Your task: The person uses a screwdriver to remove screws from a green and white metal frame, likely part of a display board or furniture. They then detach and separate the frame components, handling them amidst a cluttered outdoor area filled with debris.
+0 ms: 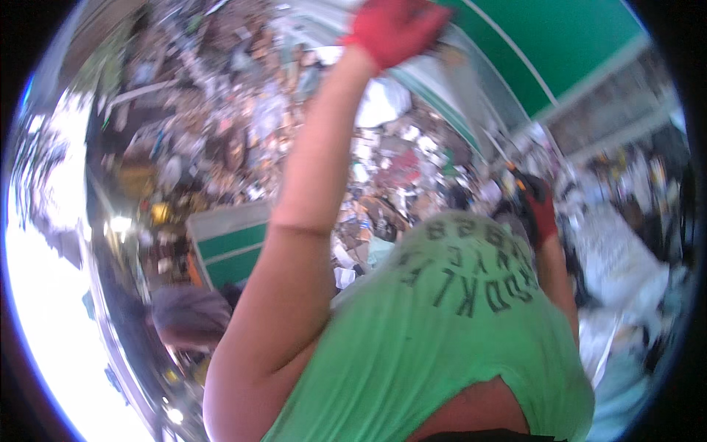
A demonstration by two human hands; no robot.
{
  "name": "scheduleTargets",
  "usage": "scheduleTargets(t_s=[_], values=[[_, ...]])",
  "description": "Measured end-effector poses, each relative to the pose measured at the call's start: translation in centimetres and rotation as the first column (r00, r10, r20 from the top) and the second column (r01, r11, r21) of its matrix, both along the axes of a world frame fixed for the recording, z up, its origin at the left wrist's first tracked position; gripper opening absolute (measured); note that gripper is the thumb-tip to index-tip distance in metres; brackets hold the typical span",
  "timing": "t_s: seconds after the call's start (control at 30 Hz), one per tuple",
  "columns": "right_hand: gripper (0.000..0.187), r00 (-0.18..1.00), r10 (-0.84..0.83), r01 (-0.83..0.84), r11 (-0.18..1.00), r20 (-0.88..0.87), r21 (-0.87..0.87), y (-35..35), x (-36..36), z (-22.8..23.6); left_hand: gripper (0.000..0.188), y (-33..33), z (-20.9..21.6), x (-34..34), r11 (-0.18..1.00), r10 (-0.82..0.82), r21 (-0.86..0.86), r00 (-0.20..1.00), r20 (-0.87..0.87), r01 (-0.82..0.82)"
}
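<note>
My left hand (398, 31), in a red glove, reaches far forward to the top edge of the view. It is beside the green panel (582, 44) with a pale stripe; whether it touches the panel I cannot tell. Its fingers are smeared by motion and partly cut off. My right hand (543, 210), in a red and black glove, is lower at the right, beside my green shirt. Its fingers are closed around a slim tool with an orange and dark handle (511, 166). The tool's thin pale end points forward and left. Blur hides its exact kind.
Mixed waste (243, 140), paper and plastic scraps, spreads across the far left and middle. White plastic sheeting (615, 243) lies at the right. A green panel with a pale frame (232, 247) stands left of my arm. Another person (190, 318) is at the lower left.
</note>
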State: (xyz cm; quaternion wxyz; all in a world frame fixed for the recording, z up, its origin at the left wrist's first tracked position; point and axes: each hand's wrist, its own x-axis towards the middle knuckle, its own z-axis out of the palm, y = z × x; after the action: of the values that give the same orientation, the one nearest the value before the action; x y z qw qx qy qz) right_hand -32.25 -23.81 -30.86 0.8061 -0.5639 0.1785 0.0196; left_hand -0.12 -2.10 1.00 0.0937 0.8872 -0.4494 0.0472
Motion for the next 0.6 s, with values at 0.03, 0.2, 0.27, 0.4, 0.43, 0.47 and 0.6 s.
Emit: scheduleTargets(t_s=[0.03,0.2,0.27,0.4,0.43,0.47,0.6], values=[[0.043,0.981,0.009,0.061,0.934,0.194,-0.353,0.1,0.2,-0.6,0.052,-0.2,0.2,-0.5,0.996,-0.083,-0.031,0.994,0.075,0.085],[0.042,0.992,-0.07,0.059,0.993,-0.105,-0.103,0.3,0.9,-0.6,0.051,-0.7,1.4,-2.4,0.998,0.063,-0.031,0.996,0.059,-0.061],[0.039,0.953,0.06,0.017,0.968,-0.296,0.249,-0.6,1.2,0.4,0.05,-0.9,1.7,-3.0,0.995,0.075,-0.072,0.993,0.086,-0.068],[0.03,0.868,0.36,-0.226,0.9,-0.344,0.372,-2.7,2.1,1.4,0.05,-0.9,1.9,-3.2,0.989,0.067,-0.137,0.996,0.06,-0.058],[0.03,0.858,0.383,-0.212,0.871,-0.342,0.443,-3.1,2.3,1.3,0.05,-1.0,1.8,-3.3,0.99,0.082,-0.123,0.995,0.048,-0.075],[0.029,0.866,0.338,-0.151,0.88,-0.369,0.451,-3.2,2.4,1.0,0.05,-1.0,1.8,-3.3,0.991,0.09,-0.102,0.996,0.03,-0.086],[0.03,0.918,0.234,0.104,0.636,0.32,-0.764,-2.1,2.3,-0.1,0.052,-0.8,1.8,-3.5,0.992,0.091,-0.086,0.996,0.007,-0.09]])
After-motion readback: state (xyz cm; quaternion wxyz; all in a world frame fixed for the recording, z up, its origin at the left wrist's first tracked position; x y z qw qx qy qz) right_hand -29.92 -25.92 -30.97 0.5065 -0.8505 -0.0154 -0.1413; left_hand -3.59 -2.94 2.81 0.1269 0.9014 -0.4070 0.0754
